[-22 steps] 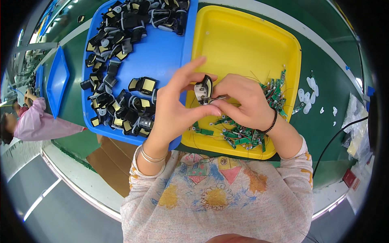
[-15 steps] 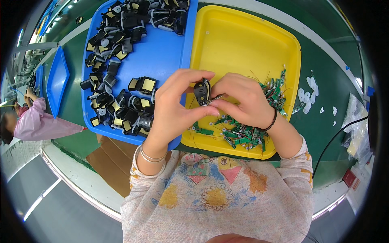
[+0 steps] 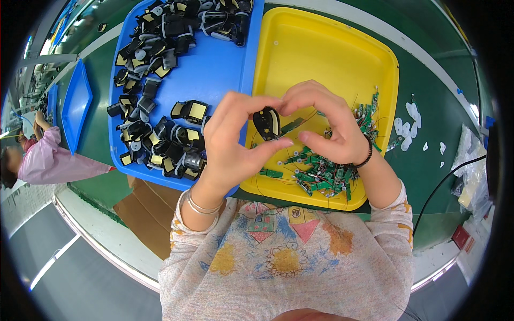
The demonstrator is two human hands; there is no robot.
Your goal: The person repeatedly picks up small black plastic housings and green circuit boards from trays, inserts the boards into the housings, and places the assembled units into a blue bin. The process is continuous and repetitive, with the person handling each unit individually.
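A small black oval plastic casing with a pale strip along one side is pinched upright between the thumb and index finger of my left hand. My right hand curves around the other side, thumb and index finger well apart. Its index fingertip comes close to the casing's top; I cannot tell whether it touches. A narrow green circuit board shows between the right fingers, beside the casing; whether it is joined to the casing is unclear. Below both hands is the yellow tray, holding a heap of green circuit boards with thin wires.
A blue tray with many black casings adjoins on the left. White flat plastic pieces and clear plastic bags lie to the right, near a black cable. Far left, a person in pink works by another blue tray.
My right thumb and fingers have spread and drawn back from the casing. The casing has turned in my left hand, and the narrow circuit board beside it has come into view.
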